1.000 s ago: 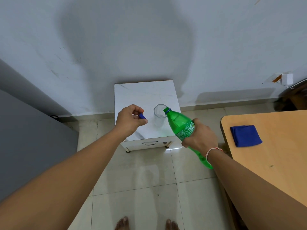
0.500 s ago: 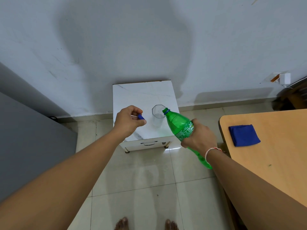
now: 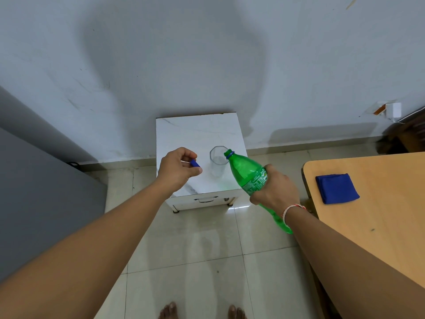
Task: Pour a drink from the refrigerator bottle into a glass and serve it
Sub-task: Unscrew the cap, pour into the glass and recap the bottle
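Observation:
A clear glass [image 3: 216,162] stands upright on the small white marble-topped cabinet [image 3: 197,130]. My right hand [image 3: 274,189] grips a green plastic bottle [image 3: 247,172] around its label. The bottle is uncapped and tilted, its mouth at the glass's right rim. My left hand [image 3: 177,168] hovers left of the glass and pinches the blue bottle cap [image 3: 195,162] between thumb and fingers. I cannot tell whether liquid is flowing.
A wooden table [image 3: 379,203] on the right carries a folded blue cloth [image 3: 337,188]. A grey appliance side [image 3: 41,192] fills the left. The cabinet stands against the white wall on tiled floor. My bare feet show at the bottom edge.
The bottle's mouth has tipped slightly closer to the glass rim. My left hand with the cap has barely moved.

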